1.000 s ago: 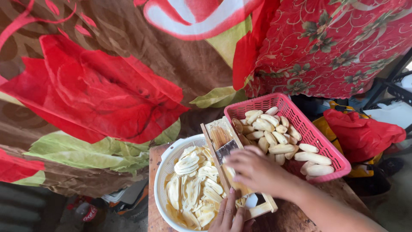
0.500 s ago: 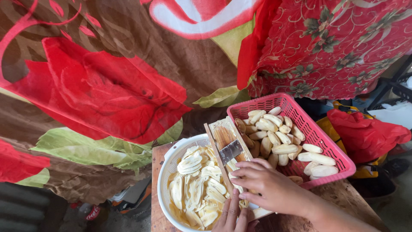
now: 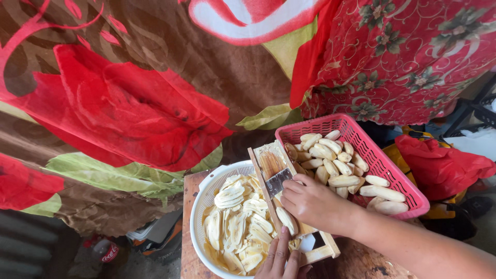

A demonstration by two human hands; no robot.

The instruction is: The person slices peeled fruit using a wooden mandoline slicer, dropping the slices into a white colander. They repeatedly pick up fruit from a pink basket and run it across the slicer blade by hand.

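From up here I look down on my right hand point(image 3: 310, 204), curled closed around a peeled banana point(image 3: 285, 219) and pressing it flat against the wooden slicer point(image 3: 289, 206), just below the metal blade point(image 3: 279, 182). The slicer lies slanted over the white colander point(image 3: 199, 206), its far end pointing toward the pink basket point(image 3: 392, 170). My left hand point(image 3: 281, 261) is only partly in view at the bottom edge; its fingers rest against the near end of the slicer as if steadying it, but I cannot tell whether they grip it or merely lean on it.

As for progress, I judge the work to be somewhere in the middle. The colander already holds a good heap of thin, pale banana slices point(image 3: 237, 222), spread across most of its bottom. The basket beside it is far from used up: many whole peeled bananas point(image 3: 341, 170) lie piled in it, touching one another. The one under my palm looks only partly cut down.

Both containers sit on a worn wooden desk point(image 3: 188, 258). Behind them hangs a large cloth point(image 3: 129, 103) with red flowers and green leaves, and a red bag point(image 3: 444, 165) lies to the right of the basket.
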